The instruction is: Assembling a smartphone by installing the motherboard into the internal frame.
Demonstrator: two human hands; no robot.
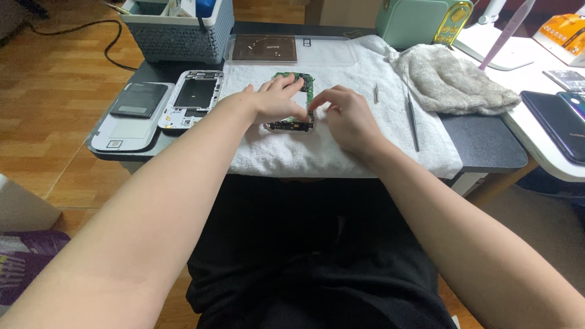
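Note:
An opened phone with a green circuit board (298, 81) lies on a white towel (341, 152) at the middle of the small dark table. My left hand (275, 102) rests on the phone's left side, fingers laid over the board. My right hand (342, 117) presses on the phone's right edge with its fingertips bent down. Both hands cover most of the phone. Whether the board is lifted or seated I cannot tell.
A white phone frame (193, 99), a dark battery (139, 100) on a white back cover (125, 129) lie left. Tweezers (413, 120), a small bit (376, 92), a grey cloth (454, 82), a parts tray (262, 49), a grey basket (180, 33), dark phones (557, 119) surround them.

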